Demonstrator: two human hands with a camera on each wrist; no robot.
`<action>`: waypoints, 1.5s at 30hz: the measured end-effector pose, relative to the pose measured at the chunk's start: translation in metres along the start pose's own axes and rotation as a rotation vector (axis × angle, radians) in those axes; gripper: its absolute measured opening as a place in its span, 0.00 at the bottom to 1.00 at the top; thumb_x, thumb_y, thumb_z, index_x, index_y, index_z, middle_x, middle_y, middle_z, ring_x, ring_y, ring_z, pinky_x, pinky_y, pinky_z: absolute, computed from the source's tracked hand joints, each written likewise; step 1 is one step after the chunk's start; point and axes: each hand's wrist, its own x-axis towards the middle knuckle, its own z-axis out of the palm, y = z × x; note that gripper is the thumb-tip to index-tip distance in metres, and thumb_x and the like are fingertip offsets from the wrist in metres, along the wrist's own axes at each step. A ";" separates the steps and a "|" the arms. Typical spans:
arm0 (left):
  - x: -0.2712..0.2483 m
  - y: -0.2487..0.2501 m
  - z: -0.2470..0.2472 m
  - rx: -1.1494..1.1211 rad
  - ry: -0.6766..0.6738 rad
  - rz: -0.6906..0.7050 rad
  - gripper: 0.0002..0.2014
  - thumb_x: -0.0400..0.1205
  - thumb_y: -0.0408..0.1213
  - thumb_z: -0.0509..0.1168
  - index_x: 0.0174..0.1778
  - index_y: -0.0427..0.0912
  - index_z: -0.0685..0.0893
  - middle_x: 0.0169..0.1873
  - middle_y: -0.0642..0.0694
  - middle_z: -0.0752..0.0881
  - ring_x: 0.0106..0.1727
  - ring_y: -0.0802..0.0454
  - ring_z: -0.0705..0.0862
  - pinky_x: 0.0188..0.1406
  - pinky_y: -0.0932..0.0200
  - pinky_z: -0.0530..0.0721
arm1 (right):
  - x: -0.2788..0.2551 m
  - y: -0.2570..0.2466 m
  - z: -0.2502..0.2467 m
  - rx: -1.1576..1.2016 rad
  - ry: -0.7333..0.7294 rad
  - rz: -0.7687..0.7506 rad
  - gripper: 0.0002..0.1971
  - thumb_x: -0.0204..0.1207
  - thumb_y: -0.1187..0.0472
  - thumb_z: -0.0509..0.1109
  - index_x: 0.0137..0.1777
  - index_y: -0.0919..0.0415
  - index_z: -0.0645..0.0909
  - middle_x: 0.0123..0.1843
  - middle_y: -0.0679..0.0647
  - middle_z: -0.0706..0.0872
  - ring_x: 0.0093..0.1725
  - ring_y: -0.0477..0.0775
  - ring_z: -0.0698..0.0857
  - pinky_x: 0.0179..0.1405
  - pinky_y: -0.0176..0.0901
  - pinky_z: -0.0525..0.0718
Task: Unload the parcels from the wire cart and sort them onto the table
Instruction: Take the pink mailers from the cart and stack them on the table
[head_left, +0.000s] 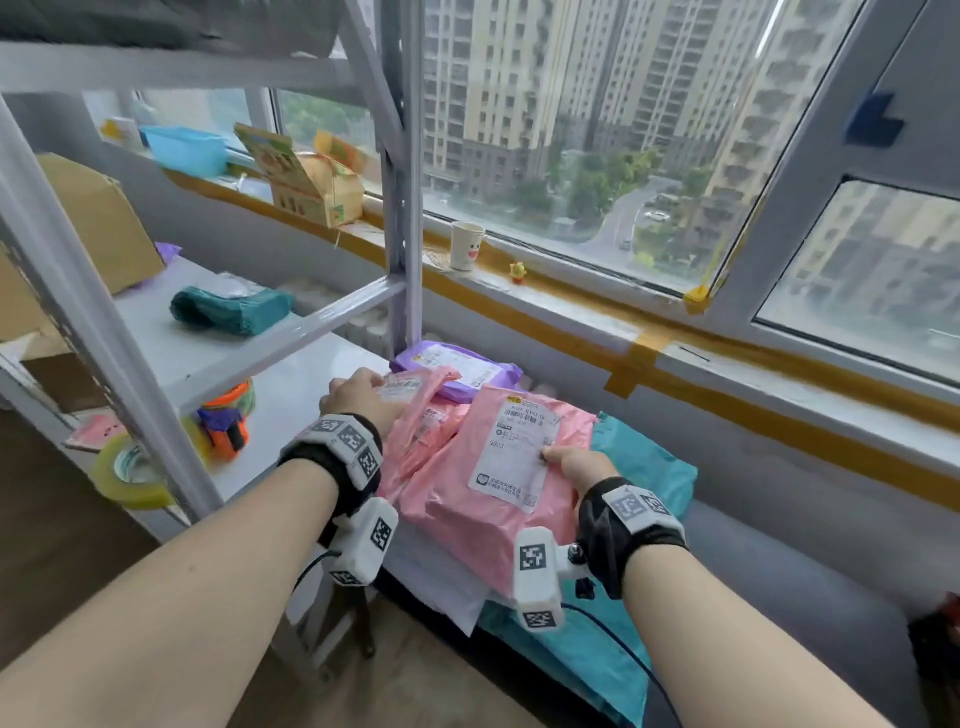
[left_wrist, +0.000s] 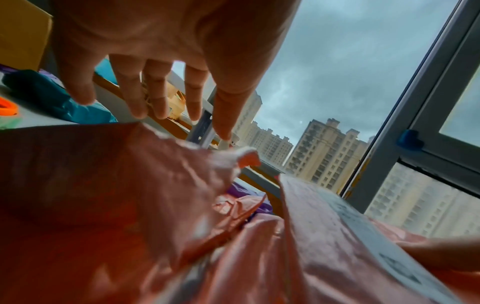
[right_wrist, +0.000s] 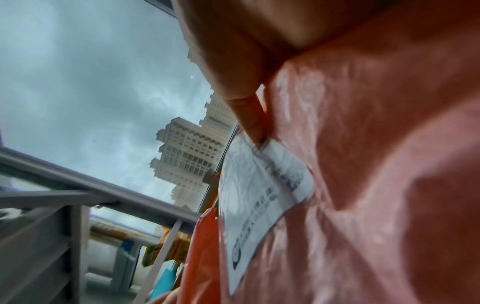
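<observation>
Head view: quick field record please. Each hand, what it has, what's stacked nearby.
left hand: over the small pink parcel, fingers spread and straight in the wrist view, no grip
right hand: holds the large pink parcel, thumb on its white label
purple parcel: behind the pink ones
teal parcel: under the large pink parcel, right side
shelf: dark green parcel

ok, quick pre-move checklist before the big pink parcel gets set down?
1. Right hand grips the large pink plastic mailer with the white label, thumb on the label: ok.
2. Left hand on the smaller crumpled pink mailer; fingers straight in the wrist view, no grip: not ok.
3. Purple plastic mailer sits behind, apart from both hands: ok.
4. Teal plastic mailer lies beneath the pile: ok.
5. Wire cart in view: cannot tell.
</observation>
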 end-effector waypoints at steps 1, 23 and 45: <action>0.010 -0.002 0.000 0.024 -0.033 -0.006 0.29 0.74 0.48 0.71 0.71 0.47 0.74 0.69 0.37 0.72 0.68 0.37 0.74 0.68 0.51 0.72 | 0.003 -0.002 0.006 -0.012 0.017 -0.001 0.21 0.80 0.58 0.68 0.69 0.69 0.78 0.70 0.64 0.80 0.70 0.62 0.78 0.68 0.48 0.76; 0.068 -0.015 0.024 0.229 -0.244 0.217 0.44 0.69 0.59 0.71 0.78 0.52 0.59 0.72 0.38 0.65 0.76 0.39 0.63 0.74 0.41 0.67 | -0.001 -0.005 0.060 -0.554 0.395 -0.134 0.33 0.73 0.51 0.72 0.78 0.41 0.65 0.83 0.58 0.55 0.81 0.62 0.59 0.79 0.53 0.60; 0.062 -0.020 0.056 0.637 -0.296 0.415 0.42 0.78 0.63 0.57 0.83 0.57 0.42 0.83 0.45 0.39 0.84 0.43 0.42 0.77 0.32 0.57 | 0.009 -0.008 0.102 -0.890 0.070 -0.188 0.42 0.68 0.40 0.74 0.81 0.39 0.59 0.86 0.55 0.46 0.83 0.63 0.55 0.81 0.56 0.59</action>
